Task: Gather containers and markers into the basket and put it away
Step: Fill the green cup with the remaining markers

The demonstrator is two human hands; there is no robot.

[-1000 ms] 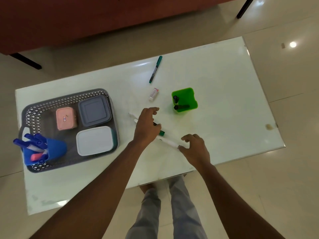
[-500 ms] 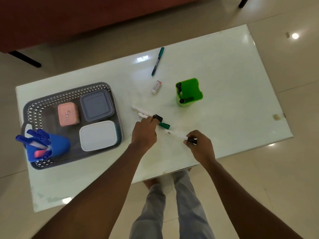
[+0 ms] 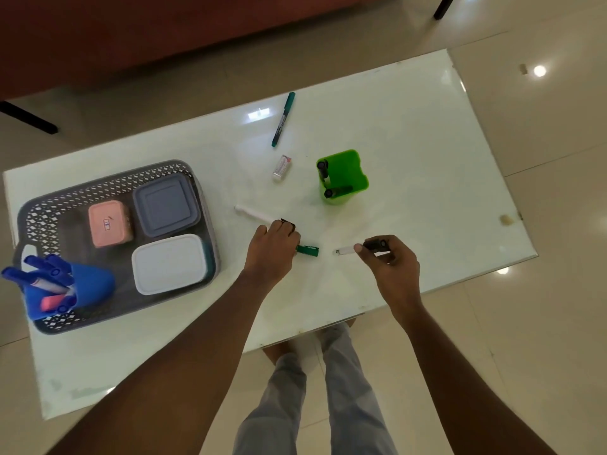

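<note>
A grey basket (image 3: 193, 178) on the table's left holds a pink box (image 3: 108, 223), a grey lidded container (image 3: 166, 205), a white lidded container (image 3: 169, 264) and a blue cup of markers (image 3: 62, 285). My left hand (image 3: 272, 247) grips two markers: a white one with a black cap (image 3: 254, 213) and one with a green cap (image 3: 308, 250). My right hand (image 3: 389, 261) holds a white marker with a black cap (image 3: 345, 250) lifted off the table. A green holder (image 3: 343, 175) with two black-capped markers stands behind my hands. A green marker (image 3: 283, 119) lies farther back.
A small eraser (image 3: 281, 166) lies between the green marker and the holder. The white table (image 3: 427, 165) ends just before my legs, with tiled floor all round. A dark red sofa stands beyond the far edge.
My right hand has lifted its marker off the table and drawn it right. My left hand has closed round the two markers. The view has shifted slightly.
</note>
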